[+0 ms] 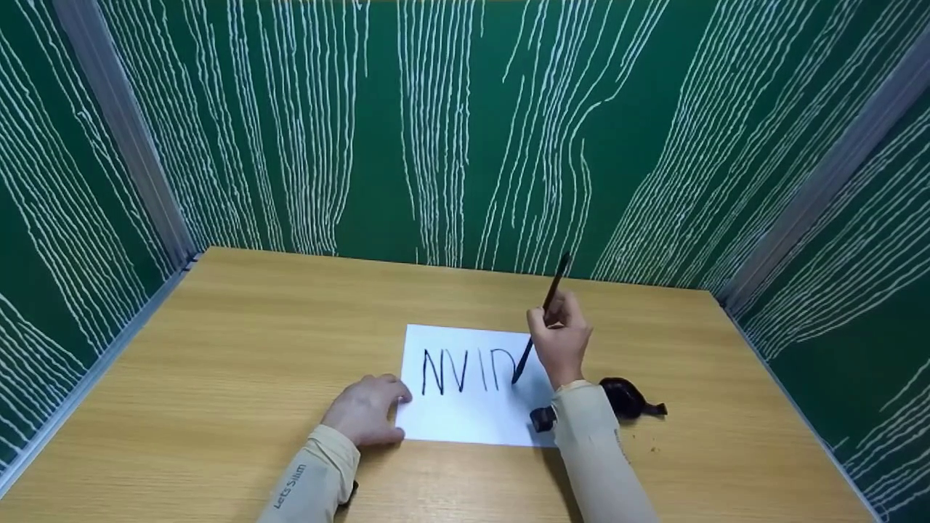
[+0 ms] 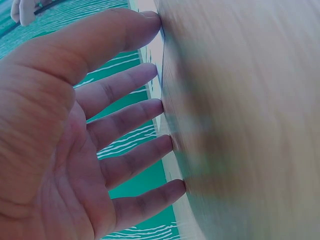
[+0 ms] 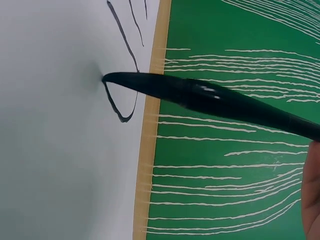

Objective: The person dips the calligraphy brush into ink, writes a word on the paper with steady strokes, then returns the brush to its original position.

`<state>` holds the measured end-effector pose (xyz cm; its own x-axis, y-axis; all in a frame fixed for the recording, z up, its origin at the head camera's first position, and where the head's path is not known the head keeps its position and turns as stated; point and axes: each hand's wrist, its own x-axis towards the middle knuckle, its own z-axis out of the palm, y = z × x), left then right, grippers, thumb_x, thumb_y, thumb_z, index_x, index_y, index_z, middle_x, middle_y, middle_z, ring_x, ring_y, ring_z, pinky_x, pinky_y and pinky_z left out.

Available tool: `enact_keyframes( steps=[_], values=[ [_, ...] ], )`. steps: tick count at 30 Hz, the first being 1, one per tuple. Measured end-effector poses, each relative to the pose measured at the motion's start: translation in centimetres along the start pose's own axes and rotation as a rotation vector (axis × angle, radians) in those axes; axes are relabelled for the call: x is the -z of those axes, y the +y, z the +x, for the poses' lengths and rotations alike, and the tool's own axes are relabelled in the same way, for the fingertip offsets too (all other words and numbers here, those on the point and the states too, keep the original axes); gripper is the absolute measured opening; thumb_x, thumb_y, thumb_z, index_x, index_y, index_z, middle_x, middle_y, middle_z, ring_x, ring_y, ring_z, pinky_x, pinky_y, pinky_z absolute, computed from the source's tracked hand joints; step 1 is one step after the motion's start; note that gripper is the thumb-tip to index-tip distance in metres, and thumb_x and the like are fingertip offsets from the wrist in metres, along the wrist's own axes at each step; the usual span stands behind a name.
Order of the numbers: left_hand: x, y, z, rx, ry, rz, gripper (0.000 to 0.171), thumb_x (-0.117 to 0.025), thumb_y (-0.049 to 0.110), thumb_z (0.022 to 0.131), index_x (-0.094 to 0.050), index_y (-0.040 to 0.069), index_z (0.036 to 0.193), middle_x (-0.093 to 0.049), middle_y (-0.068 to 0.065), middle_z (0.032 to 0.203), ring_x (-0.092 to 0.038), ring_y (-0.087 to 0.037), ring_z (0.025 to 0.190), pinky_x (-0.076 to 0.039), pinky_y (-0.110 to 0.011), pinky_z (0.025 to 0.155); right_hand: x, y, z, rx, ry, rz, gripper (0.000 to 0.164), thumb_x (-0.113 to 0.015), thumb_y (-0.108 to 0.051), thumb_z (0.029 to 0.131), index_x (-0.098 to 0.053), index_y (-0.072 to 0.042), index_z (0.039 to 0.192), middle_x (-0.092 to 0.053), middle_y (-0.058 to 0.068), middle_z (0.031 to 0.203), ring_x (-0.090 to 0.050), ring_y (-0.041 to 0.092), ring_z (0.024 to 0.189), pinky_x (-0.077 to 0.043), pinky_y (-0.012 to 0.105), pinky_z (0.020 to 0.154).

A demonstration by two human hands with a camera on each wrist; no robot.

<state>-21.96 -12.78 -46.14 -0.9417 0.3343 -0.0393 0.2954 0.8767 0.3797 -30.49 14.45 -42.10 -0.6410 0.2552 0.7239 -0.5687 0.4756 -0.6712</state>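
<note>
A white sheet of paper lies on the wooden table, with black letters N, V, I and a curved stroke on it. My right hand grips a black ink brush, held slanted over the paper's right part. In the right wrist view the dark bristles meet the paper at the end of the curved stroke. My left hand rests at the sheet's left edge. Its fingers are spread and fairly straight, fingertips down on the surface.
A rounded black object with a stubby end lies right of the paper, partly behind my right forearm. A small black block sits on the sheet's lower right corner. Green walls with white wavy lines stand around the table.
</note>
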Motion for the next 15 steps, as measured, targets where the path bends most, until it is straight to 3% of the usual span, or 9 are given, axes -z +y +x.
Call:
enact_keyframes(
  steps=[15],
  values=[
    [-0.05, -0.05, 0.01, 0.004, 0.000, -0.001, 0.047, -0.076, 0.025, 0.068, -0.067, 0.014, 0.114, -0.062, -0.008, 0.126, -0.057, -0.034, 0.117, -0.046, -0.049, 0.101, -0.26, -0.06, -0.17, -0.028, -0.019, -0.001, 0.012, -0.060, 0.006, 0.081, -0.059, 0.000, 0.091, -0.059, 0.016, 0.070, -0.053, 0.020, 0.061, -0.048, 0.024, 0.053]
  ],
)
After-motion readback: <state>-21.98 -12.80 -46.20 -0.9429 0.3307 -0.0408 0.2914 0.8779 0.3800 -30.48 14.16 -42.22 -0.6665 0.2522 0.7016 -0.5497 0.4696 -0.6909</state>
